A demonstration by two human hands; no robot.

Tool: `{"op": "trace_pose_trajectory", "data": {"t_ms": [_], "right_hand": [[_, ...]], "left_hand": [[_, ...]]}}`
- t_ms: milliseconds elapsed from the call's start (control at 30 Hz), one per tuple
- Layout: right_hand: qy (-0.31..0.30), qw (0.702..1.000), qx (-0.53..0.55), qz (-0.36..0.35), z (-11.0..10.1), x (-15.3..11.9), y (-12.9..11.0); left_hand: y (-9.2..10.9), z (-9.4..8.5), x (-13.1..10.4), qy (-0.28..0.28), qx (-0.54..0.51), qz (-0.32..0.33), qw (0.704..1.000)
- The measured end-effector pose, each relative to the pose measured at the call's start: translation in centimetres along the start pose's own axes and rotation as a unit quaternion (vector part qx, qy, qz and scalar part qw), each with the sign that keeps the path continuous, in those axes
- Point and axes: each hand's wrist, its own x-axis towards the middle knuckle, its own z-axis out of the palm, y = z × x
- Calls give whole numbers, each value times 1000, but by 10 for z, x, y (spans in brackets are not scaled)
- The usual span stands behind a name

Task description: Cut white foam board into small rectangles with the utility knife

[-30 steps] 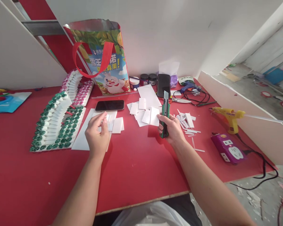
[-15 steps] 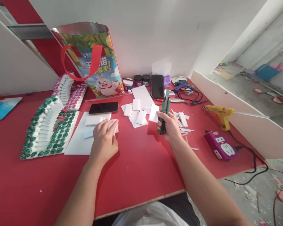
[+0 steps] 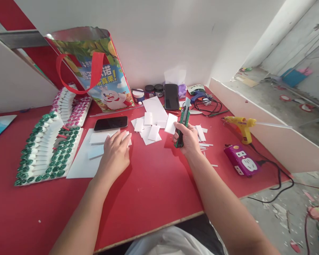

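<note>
Both cutter [image 3: 185,115] and white piece [image 3: 171,123], which my right fingers [image 3: 182,128] are gripping by handle and edge, I am judging light, stiff; grip of left fingers [image 3: 117,138] I cannot tell.

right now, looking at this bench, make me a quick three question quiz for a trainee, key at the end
1. True or false: the right hand grips a green utility knife.
2. Which lies nearest the purple socket block? a) tissue pack b) yellow glue gun c) scissors
3. Fill in: the handles of the printed bag are ____ in colour.
Key: 1. true; 2. b; 3. red
</note>
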Motion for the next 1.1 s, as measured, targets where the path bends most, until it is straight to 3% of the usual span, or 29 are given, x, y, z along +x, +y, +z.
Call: {"op": "trace_pose_trajectory", "data": {"t_ms": [133,233,367,467,600,767,867,967,1100], "right_hand": [[22,999,-11,-21,-2,2,0],[32,999,-23,-28,-3,3,1],[37,999,-21,-31,-4,6,3],[33,999,-20,-35,-5,7,3],[25,999,-14,-20,-4,5,2],[7,1000,-10,2,-3,2,4],[-5,1000,-25,8,0,1,6],[-10,999,-34,23,3,-1,9],[-15,998,-51,43,8,-2,11]], "left_hand": [[32,5,33,1,-12,-16,1000],[53,20,58,-53,36,-48,997],[62,40,71,-47,34,-64,996],[55,44,66,-4,-23,-48,999],[44,28,44,69,-163,5,984],[35,4,19,84,-274,-66,956],[31,5,13,69,-369,-141,916],[27,12,13,58,-486,-200,849],[23,12,14,59,-571,-222,788]]}}
